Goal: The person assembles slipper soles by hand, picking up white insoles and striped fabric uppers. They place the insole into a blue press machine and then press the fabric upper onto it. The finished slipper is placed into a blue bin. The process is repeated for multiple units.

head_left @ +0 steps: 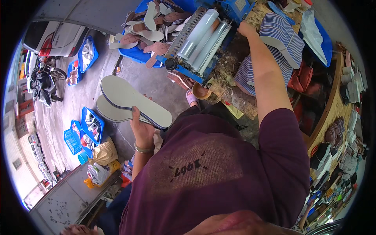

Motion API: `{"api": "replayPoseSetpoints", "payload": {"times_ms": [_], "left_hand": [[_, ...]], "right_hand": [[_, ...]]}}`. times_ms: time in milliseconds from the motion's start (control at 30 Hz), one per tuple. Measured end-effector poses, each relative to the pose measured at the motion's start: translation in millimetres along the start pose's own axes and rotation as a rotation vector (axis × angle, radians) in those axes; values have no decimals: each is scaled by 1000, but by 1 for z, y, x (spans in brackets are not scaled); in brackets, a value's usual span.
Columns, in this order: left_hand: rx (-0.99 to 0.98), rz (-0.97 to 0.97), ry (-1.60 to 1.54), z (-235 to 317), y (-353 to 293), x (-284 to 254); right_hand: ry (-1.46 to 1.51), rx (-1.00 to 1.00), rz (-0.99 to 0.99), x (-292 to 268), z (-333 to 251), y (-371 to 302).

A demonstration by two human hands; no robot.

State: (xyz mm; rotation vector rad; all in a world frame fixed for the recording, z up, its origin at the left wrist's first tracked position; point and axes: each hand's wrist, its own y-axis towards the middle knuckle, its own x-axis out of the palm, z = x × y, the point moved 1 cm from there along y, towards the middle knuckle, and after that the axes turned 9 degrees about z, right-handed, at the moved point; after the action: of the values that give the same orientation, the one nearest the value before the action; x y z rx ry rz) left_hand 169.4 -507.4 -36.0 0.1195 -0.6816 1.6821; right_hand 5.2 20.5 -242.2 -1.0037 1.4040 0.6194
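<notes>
My left hand (pixel 141 131) grips a pair of pale grey-white shoe insoles (pixel 127 96) with dark edges, one overlapping the other, thumb across them. They are held in the air left of my body. My right arm stretches over the workbench, and my right hand (pixel 247 29) is curled at the side of a blue roller machine (pixel 201 39) with shiny metal rollers. What its fingers hold there, if anything, is hidden. Beside that forearm lie tied stacks of blue-and-white striped sole pieces (pixel 282 39).
Beyond the machine, a blue bin (pixel 137 55) overflows with insoles. A small brown bowl (pixel 201 91) sits at the bench edge. Blue crates (pixel 93 124) and bags (pixel 103 152) stand on the floor to the left, near a motorcycle (pixel 42 84). Shelving (pixel 329 113) lines the right.
</notes>
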Motion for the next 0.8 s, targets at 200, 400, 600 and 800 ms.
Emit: {"api": "replayPoseSetpoints", "payload": {"times_ms": [200,400,600,800], "left_hand": [[-32,18,7,-4,-2,-8],[-35,8,12,-7,-7,-8],[5,-48,41,-17,-1,-8],[-67,-98,30,-30,0,5]], "right_hand": [[-34,-65,-36,-13,-8,-9],[-30,-109,-81,-6,-1,4],[98,-27,223,-9,-1,-17],[537,-431,663,-22,-25,-118]]}}
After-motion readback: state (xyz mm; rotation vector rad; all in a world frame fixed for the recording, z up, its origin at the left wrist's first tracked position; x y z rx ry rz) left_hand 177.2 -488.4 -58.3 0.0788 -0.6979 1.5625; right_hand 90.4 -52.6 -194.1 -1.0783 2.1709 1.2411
